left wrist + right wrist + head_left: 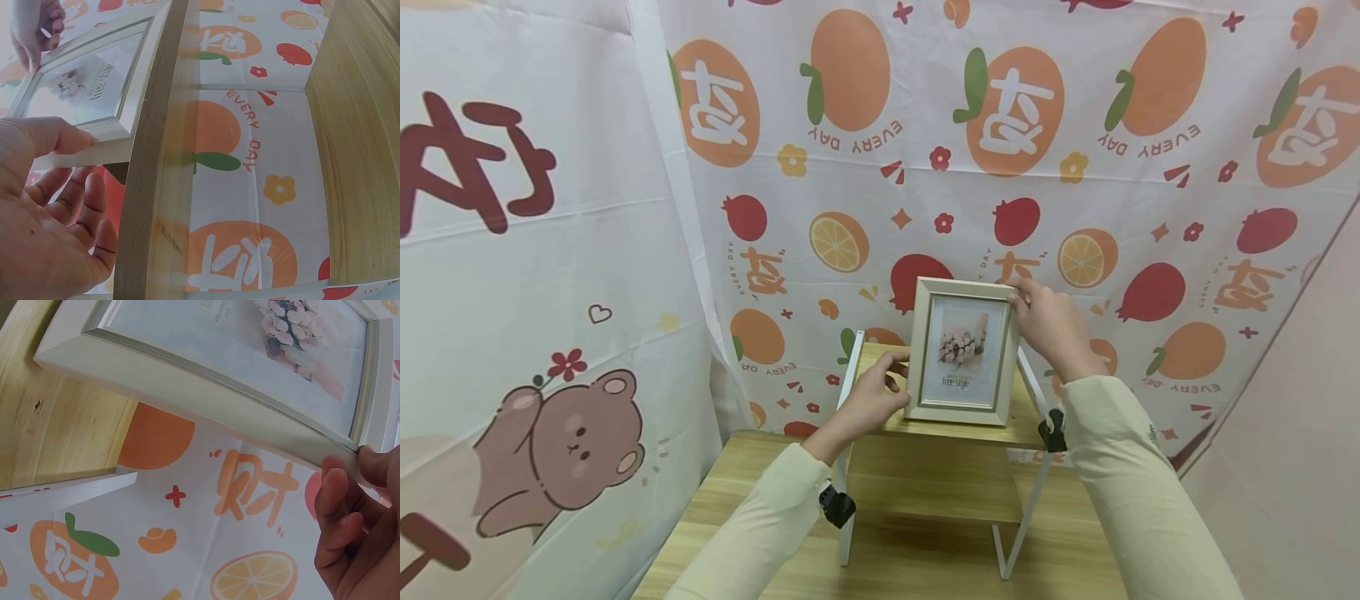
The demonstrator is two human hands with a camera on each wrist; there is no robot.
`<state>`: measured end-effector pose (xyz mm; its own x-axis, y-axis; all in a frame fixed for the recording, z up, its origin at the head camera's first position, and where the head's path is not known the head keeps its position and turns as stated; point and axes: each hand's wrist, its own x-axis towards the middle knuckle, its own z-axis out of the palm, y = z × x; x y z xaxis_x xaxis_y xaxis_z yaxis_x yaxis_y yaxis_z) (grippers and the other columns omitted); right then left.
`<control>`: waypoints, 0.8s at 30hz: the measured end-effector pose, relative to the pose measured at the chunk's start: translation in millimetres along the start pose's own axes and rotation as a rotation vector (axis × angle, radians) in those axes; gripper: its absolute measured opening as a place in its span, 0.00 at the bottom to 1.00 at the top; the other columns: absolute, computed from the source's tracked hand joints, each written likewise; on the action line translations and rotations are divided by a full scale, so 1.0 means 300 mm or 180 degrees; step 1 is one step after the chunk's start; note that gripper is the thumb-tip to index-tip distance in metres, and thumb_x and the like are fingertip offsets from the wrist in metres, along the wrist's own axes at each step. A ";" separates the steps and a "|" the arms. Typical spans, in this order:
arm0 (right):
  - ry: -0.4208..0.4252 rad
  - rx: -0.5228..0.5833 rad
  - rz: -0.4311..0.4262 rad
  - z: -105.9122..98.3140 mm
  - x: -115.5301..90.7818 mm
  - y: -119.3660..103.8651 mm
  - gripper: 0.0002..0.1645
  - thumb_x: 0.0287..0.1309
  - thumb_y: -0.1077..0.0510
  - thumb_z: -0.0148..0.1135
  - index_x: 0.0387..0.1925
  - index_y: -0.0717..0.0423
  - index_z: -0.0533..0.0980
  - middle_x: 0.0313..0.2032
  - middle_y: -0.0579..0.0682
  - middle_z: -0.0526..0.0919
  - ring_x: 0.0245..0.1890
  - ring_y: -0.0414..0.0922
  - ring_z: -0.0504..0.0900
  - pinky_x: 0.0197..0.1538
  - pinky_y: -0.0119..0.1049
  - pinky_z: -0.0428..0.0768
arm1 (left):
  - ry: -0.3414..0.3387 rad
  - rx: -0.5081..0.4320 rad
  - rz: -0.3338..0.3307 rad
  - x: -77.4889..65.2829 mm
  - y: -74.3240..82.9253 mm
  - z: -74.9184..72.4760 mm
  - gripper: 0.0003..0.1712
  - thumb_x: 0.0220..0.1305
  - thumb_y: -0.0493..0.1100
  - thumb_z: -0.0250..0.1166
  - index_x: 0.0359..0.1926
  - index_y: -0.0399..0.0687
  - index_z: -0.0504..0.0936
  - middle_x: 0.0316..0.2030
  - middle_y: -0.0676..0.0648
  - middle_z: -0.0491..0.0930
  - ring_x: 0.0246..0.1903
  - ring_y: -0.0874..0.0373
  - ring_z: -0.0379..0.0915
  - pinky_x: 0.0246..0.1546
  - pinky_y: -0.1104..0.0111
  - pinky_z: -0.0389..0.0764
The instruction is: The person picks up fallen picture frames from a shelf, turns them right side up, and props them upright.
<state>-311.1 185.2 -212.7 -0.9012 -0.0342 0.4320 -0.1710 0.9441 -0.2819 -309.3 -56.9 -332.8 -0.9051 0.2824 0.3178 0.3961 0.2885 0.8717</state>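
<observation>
A cream picture frame [923, 350] stands nearly upright on the top board of a small wooden shelf [895, 423]. Behind its glass is a print of pink flowers [961, 343] with the words "free style". My left hand [874, 398] holds the frame's left side low down; in the left wrist view the thumb [65, 136] lies along the frame's edge and the other fingers curl behind it. At the upper right corner, my right hand [1054, 325] pinches the frame between thumb and fingers, as the right wrist view shows from close by.
The shelf has white metal legs [1026, 521] and a lower board [936, 483], and stands on a wood-grain table [737, 500]. A white cloth printed with oranges [850, 71] hangs behind. Another cloth, with a bear [580, 450], hangs at the left.
</observation>
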 end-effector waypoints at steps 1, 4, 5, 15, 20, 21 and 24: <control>0.0003 0.0007 0.0000 0.002 0.000 0.000 0.24 0.72 0.49 0.46 0.65 0.51 0.69 0.17 0.54 0.71 0.10 0.42 0.61 0.15 0.31 0.60 | -0.0003 -0.0003 -0.0003 -0.001 0.000 0.000 0.32 0.54 0.27 0.59 0.63 0.41 0.70 0.47 0.40 0.76 0.33 0.57 0.67 0.30 0.69 0.69; -0.0006 0.0013 0.0005 0.004 -0.001 0.001 0.25 0.73 0.49 0.45 0.66 0.50 0.69 0.17 0.54 0.70 0.10 0.42 0.62 0.15 0.32 0.61 | -0.0013 -0.0014 -0.0011 -0.003 0.002 -0.001 0.32 0.55 0.27 0.59 0.63 0.41 0.69 0.48 0.39 0.75 0.35 0.56 0.68 0.31 0.69 0.70; -0.0006 0.0014 0.0002 0.004 -0.002 0.001 0.25 0.73 0.49 0.45 0.66 0.50 0.68 0.17 0.54 0.70 0.10 0.42 0.62 0.15 0.32 0.61 | -0.0014 -0.0019 -0.0017 -0.003 0.001 -0.001 0.32 0.55 0.27 0.59 0.64 0.41 0.69 0.48 0.39 0.75 0.36 0.55 0.69 0.31 0.69 0.71; 0.0028 -0.0002 -0.0085 0.007 -0.013 0.011 0.26 0.72 0.49 0.46 0.68 0.48 0.66 0.14 0.51 0.67 0.10 0.42 0.59 0.14 0.32 0.59 | -0.0026 0.0004 -0.0065 -0.003 -0.005 -0.001 0.34 0.57 0.30 0.59 0.66 0.44 0.67 0.49 0.40 0.76 0.42 0.53 0.72 0.31 0.69 0.72; 0.0077 0.0037 -0.0192 0.014 -0.024 0.024 0.27 0.72 0.50 0.48 0.69 0.47 0.65 0.12 0.48 0.64 0.10 0.41 0.57 0.15 0.32 0.56 | -0.0031 0.0083 -0.0047 -0.005 -0.011 -0.003 0.34 0.59 0.32 0.60 0.67 0.46 0.66 0.50 0.42 0.77 0.46 0.51 0.73 0.32 0.69 0.73; 0.0093 0.0041 -0.0212 0.016 -0.026 0.027 0.27 0.72 0.50 0.48 0.69 0.47 0.65 0.12 0.48 0.64 0.11 0.41 0.57 0.15 0.32 0.56 | -0.0029 0.0092 -0.0034 -0.005 -0.013 -0.004 0.34 0.59 0.33 0.60 0.68 0.47 0.66 0.51 0.42 0.77 0.47 0.51 0.73 0.32 0.69 0.73; 0.0141 0.0055 -0.0255 0.019 -0.028 0.035 0.27 0.71 0.50 0.49 0.69 0.47 0.65 0.12 0.48 0.64 0.11 0.42 0.58 0.15 0.32 0.57 | -0.0005 0.0102 -0.0022 -0.005 -0.014 -0.004 0.33 0.61 0.34 0.61 0.68 0.48 0.66 0.51 0.43 0.77 0.48 0.51 0.74 0.34 0.69 0.74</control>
<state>-307.7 193.4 -224.2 -0.8659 -0.0945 0.4912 -0.2491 0.9331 -0.2595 -309.9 -59.8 -336.4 -0.9077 0.2816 0.3112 0.3945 0.3196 0.8615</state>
